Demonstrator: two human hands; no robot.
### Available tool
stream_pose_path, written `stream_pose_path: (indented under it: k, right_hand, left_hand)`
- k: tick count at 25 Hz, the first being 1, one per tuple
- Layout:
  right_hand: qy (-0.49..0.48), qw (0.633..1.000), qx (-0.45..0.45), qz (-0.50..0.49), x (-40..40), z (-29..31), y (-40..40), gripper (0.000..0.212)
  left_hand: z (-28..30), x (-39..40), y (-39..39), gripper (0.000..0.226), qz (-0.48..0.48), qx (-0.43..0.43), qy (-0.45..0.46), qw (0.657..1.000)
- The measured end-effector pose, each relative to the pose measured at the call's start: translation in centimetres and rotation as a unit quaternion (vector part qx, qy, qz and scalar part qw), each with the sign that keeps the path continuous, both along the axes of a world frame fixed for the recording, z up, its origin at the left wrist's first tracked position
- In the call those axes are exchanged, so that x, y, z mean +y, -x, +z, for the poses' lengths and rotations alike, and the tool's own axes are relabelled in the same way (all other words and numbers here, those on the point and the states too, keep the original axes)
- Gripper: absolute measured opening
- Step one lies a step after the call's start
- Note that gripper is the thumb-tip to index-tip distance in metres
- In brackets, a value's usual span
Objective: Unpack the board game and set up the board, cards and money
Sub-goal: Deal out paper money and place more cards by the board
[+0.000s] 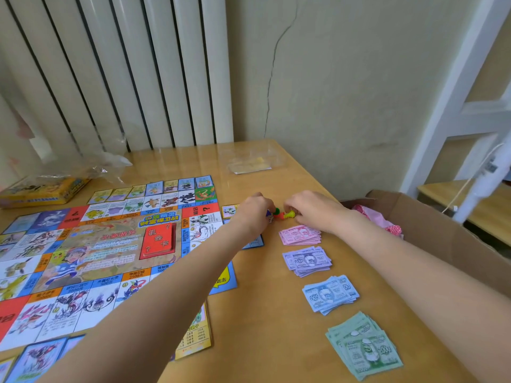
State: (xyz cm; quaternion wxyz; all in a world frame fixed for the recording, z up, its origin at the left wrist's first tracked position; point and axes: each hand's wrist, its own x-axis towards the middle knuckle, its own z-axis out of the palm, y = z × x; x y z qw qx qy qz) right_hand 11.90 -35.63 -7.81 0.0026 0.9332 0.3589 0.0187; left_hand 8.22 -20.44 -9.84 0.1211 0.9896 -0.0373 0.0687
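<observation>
Our fingers: right hand [309,210] pinching a small yellow plastic pawn [289,214]; left hand [255,210] curled over a blue pawn [268,213], grip hidden, can't tell. Near edge, right of the board: green paper banknote stack [365,346], then blue stack [330,294], purple stack [307,261], pink stack [300,235], one column running away from us. Colourful printed game board [83,258] flat on the wooden table [262,313], red card deck [159,240] at its centre. Red pawn [279,215] and green pawn [276,210] between our hands. Far left: yellow game box [41,190].
</observation>
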Motion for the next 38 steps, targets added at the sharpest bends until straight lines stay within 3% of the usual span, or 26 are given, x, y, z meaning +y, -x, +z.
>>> stream_pose_path:
  k: [4,7,11,13,17,22,28,30,34,38]
  right_hand:
    - [0.013,1.000,-0.013,0.022,0.0,-0.1,0.0,0.021]
    - [-0.125,0.992,0.024,-0.016,0.2,0.7,0.3,0.016]
    - [-0.330,0.931,0.154,-0.029,2.4,2.0,3.0,0.017]
    - [-0.344,0.910,0.232,-0.014,4.2,1.7,5.2,0.021]
    - [-0.316,0.892,0.325,0.005,7.1,0.1,7.9,0.022]
    - [-0.194,0.954,0.224,0.036,8.3,-1.5,9.2,0.012]
    - [-0.137,0.965,0.217,0.063,8.2,-0.5,9.1,0.023]
    - [-0.168,0.967,0.190,0.035,7.4,0.9,7.6,0.020]
    - [-0.187,0.978,0.020,-0.084,5.2,1.7,2.8,0.018]
    - [-0.176,0.968,0.044,-0.175,5.3,0.2,-0.2,0.017]
  left_hand:
    - [-0.1,0.2,0.3,0.033,0.009,-0.006,0.025,1.000]
    - [1.4,0.8,1.2,0.026,0.021,-0.040,0.086,0.995]
    - [4.2,3.7,4.0,0.025,0.006,-0.029,0.122,0.992]
    - [4.8,5.6,6.2,0.026,0.000,-0.005,0.115,0.993]
    - [4.2,8.2,10.3,0.013,-0.039,0.064,0.018,0.997]
    - [2.5,8.7,11.9,0.017,-0.054,0.090,0.013,0.994]
    - [2.7,8.6,11.4,0.028,-0.062,0.127,0.037,0.989]
    - [3.6,8.8,11.2,0.035,-0.055,0.125,0.057,0.989]
    - [4.8,8.9,10.0,0.028,-0.047,0.077,0.047,0.995]
    - [4.7,8.3,9.4,0.025,-0.046,0.054,0.056,0.996]
